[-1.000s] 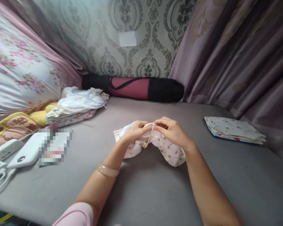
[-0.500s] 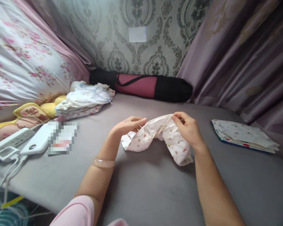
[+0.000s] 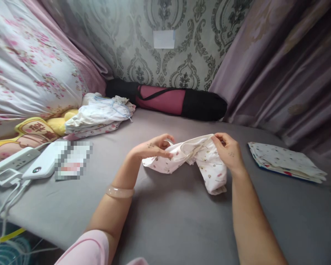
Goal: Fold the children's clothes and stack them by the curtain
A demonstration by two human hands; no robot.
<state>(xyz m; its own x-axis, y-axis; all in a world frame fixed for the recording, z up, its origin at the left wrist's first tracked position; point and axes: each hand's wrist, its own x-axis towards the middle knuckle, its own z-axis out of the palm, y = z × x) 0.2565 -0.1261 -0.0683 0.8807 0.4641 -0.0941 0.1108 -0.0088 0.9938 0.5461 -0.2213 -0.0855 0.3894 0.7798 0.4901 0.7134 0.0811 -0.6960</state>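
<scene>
Over the grey sheet (image 3: pixel 179 221), the left hand (image 3: pixel 151 148), thumb and fingers parted, touches one end of the printed garment (image 3: pixel 211 167); the right hand (image 3: pixel 229 154) pinches its upper edge. Farther off, folded cloths (image 3: pixel 287 160) lie right, piled clothes (image 3: pixel 98 117) left, before a long bag (image 3: pixel 164 100).

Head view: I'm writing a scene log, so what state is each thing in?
Patterned garment: partly raised, unfolded
Left hand: curved at the garment, grip unclear
Right hand: pinching its upper edge
Cloths on the right: folded, stacked
Clothes on the left: loosely piled
Long bag: lying flat
Power bank: cable attached
Curtain: hanging in folds
</scene>
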